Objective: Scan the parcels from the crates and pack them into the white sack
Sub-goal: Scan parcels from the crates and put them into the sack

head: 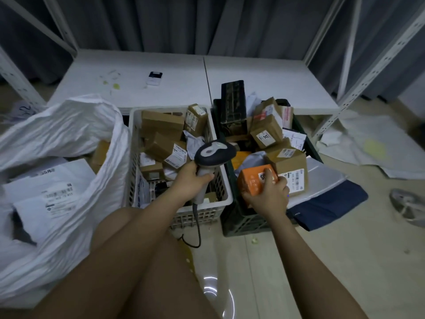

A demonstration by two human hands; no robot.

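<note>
**Desk:** What does the head view show, hand by hand?

**Photographer:** The left hand (192, 178) is wrapped around the grip of a handheld barcode scanner (212, 157), its dark head raised above the near right corner of the white crate (134, 143). The scanner's cable (196, 229) drops to the floor at six o'clock from that crate. The right hand (268, 196) holds a small orange box (255, 180), fingers curled over its top edge, above the near left part of the dark green crate (241, 223).

**Desk:** Where are the parcels?

**Photographer:** Brown cardboard boxes with white labels fill both crates, which stand side by side, touching. The green crate, at three o'clock from the white one, is heaped above its rim; a tall black box (233, 104) stands at its far left, and a large labelled carton (292, 171) sits just behind the orange box. The white sack (69, 125) lies open at nine o'clock from the white crate, with flat white mailers (53, 194) and a brown box (100, 154) inside.

**Desk:** Surroundings?

**Photographer:** A low white shelf board (253, 74) runs at twelve o'clock, with a small white and black device (154, 78) on it. A navy blue bag (328, 207) lies beside the green crate at four o'clock, and a shoe (408, 207) farther right.
</note>
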